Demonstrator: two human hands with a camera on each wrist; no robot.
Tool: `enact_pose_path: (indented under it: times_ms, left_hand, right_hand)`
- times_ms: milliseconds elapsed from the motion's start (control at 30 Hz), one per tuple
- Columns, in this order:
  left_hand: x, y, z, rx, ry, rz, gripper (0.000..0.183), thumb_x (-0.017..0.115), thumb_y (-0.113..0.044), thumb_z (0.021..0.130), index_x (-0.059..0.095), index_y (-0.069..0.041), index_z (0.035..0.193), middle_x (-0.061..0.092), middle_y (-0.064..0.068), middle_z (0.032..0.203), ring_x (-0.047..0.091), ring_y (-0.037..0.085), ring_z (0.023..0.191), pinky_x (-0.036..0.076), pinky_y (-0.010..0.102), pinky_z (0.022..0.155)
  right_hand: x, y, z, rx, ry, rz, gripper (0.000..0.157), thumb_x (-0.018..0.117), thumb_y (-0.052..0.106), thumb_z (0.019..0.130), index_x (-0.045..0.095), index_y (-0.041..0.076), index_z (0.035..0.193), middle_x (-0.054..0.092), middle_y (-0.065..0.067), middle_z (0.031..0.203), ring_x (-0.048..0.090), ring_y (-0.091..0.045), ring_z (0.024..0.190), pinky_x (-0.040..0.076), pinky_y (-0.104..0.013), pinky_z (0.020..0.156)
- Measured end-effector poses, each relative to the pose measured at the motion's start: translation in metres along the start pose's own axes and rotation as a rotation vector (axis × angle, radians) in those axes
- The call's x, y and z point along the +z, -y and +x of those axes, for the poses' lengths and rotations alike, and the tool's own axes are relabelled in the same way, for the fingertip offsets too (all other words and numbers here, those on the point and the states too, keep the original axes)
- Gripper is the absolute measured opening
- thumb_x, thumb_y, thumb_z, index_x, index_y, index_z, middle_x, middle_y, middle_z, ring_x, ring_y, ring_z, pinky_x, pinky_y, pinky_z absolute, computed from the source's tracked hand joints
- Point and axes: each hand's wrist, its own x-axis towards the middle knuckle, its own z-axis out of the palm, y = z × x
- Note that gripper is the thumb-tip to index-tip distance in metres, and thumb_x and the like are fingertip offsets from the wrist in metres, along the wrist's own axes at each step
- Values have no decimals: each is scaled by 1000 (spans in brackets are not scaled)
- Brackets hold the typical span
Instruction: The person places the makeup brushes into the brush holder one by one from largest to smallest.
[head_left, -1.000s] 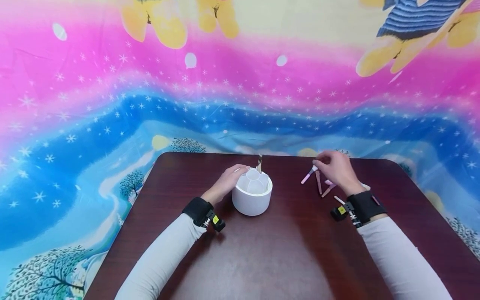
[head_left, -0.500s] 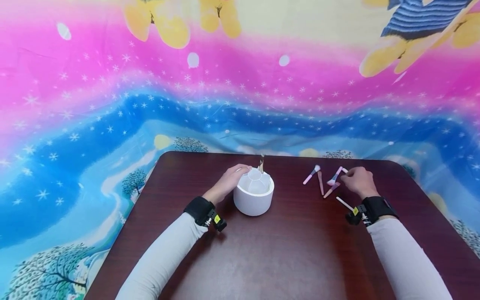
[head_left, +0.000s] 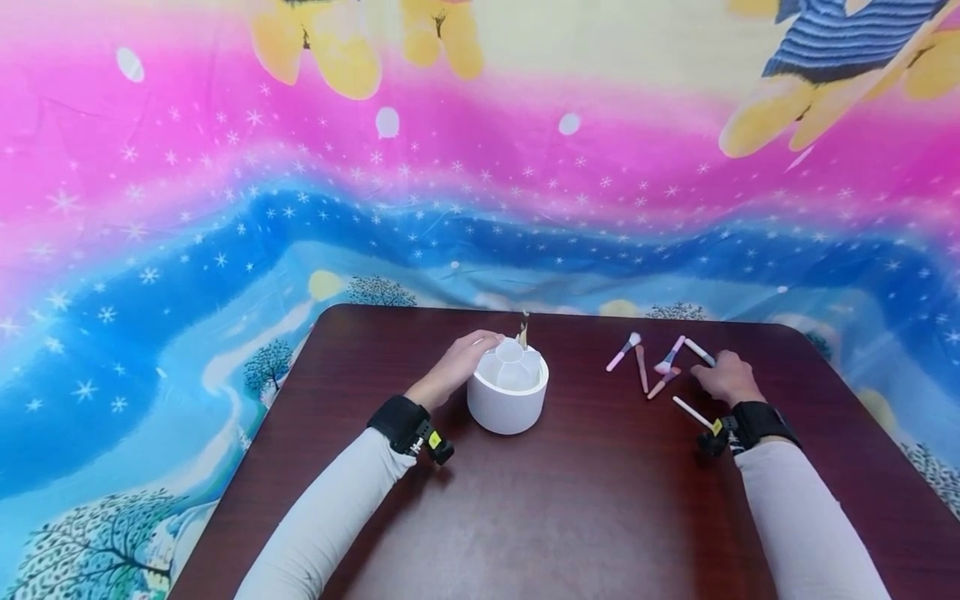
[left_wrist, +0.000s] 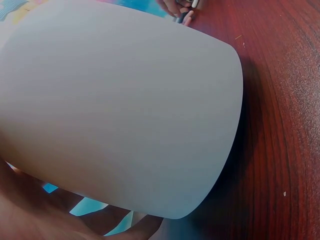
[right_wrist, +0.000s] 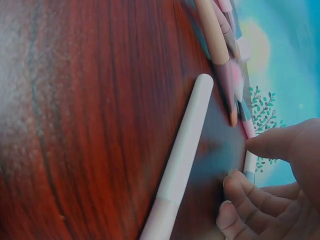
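Holding the round white pot (head_left: 506, 410) upright on the dark red table (head_left: 525, 517) with the left hand (head_left: 457, 362), fingers curled at the rim and along the side. Inside the pot, a translucent divided insert (head_left: 512, 367); at the far edge, a slim gold-toned item (head_left: 523, 330), standing up. Over to the right, low at the table, the right hand (head_left: 729, 379), thumb and fingers parted, just beside a white-handled brush (head_left: 699, 351); contact with it hard to tell from either view. Lying to the left of that hand, a pink brush (head_left: 670, 354) close to a brownish brush (head_left: 663, 383), then a thin mauve brush (head_left: 642, 369) and a pink-handled brush with pale bristles (head_left: 622, 352). Nearer the wrist, a white stick-like brush (head_left: 692, 411), partly hidden.
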Motion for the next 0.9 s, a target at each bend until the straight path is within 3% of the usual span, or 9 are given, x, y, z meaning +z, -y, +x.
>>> enact_pose_path:
  times_ms: [367, 533, 733, 900]
  left_hand:
    - [-1, -3, -1, 7, -5, 5, 40, 46, -50, 93, 58, -25, 121, 55, -7, 124, 46, 12, 113, 36, 43, 99]
    - [-1, -2, 0, 2, -2, 8, 40, 46, -51, 92, 58, -26, 121, 54, -7, 124, 46, 12, 114, 35, 43, 99]
    - [-1, -1, -1, -2, -2, 4, 41, 46, -52, 92, 58, -25, 122, 54, -6, 124, 45, 12, 114, 35, 44, 99]
    - [-1, 0, -2, 2, -3, 0, 42, 46, -51, 92, 58, -25, 122, 55, -6, 124, 45, 13, 114, 35, 44, 99]
  right_hand:
    - [-7, -4, -11, 28, -1, -20, 39, 46, 22, 94, 46, -14, 110, 54, -24, 86, 54, -26, 64, 46, -34, 50]
    - [-14, -10, -26, 61, 5, -67, 29, 44, 21, 95, 51, -7, 98, 52, -19, 80, 49, -26, 63, 41, -36, 51]
    - [-19, -20, -35, 115, 23, -137, 15, 44, 12, 90, 48, 2, 80, 48, -13, 68, 47, -27, 61, 38, -38, 51]
    - [-27, -24, -37, 111, 21, -170, 17, 49, 9, 86, 54, -5, 78, 52, -23, 70, 50, -34, 62, 41, -40, 49]
